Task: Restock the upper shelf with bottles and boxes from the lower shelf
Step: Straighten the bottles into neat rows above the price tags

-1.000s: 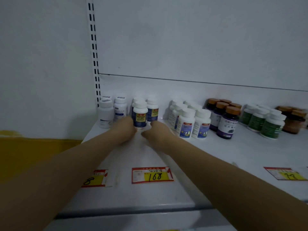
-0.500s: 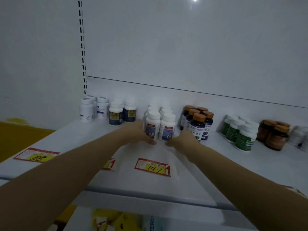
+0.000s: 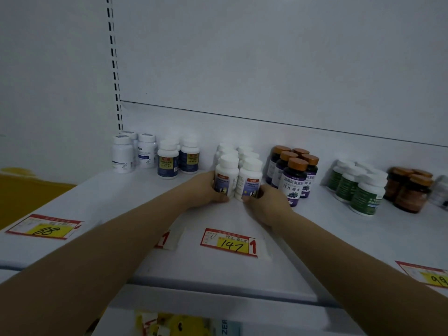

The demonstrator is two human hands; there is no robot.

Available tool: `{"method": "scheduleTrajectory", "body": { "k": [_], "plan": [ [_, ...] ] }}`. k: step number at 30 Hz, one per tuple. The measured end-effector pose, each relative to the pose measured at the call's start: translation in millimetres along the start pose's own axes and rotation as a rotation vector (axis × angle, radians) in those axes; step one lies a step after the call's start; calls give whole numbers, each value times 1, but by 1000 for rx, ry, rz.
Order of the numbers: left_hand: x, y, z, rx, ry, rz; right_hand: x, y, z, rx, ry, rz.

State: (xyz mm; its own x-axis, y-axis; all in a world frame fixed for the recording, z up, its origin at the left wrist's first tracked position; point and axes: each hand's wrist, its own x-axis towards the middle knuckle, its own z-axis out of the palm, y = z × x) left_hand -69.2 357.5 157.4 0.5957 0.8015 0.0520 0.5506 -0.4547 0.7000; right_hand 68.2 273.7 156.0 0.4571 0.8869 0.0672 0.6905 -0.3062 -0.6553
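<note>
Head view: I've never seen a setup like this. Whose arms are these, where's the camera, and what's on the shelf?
No machine here: these are a person's bare arms, filmed by a wide-angle camera worn on the head, looking forward and down. The white shelf holds clusters of pill bottles, with price tags such as the 147 tag near its front. The left hand grips the left front white bottle; the right hand grips the right front white bottle beside it. To their right stand orange-capped dark bottles, then green-labelled bottles.

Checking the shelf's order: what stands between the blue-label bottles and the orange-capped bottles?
In the head view, a cluster of white bottles stands there; the left hand and right hand grip its front pair.
</note>
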Motion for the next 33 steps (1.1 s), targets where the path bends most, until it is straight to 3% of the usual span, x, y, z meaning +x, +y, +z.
{"method": "scheduleTrajectory", "body": {
  "k": [6, 16, 33],
  "plan": [
    [6, -7, 0, 34, -16, -18, 1, -1, 2, -34, 1, -2],
    [2, -8, 8, 26, 155, -6, 3, -3, 2, -6, 6, 38],
    [6, -10, 10, 131, 175, 51, -8, 6, -7, 23, -23, -2]
  ]
}}
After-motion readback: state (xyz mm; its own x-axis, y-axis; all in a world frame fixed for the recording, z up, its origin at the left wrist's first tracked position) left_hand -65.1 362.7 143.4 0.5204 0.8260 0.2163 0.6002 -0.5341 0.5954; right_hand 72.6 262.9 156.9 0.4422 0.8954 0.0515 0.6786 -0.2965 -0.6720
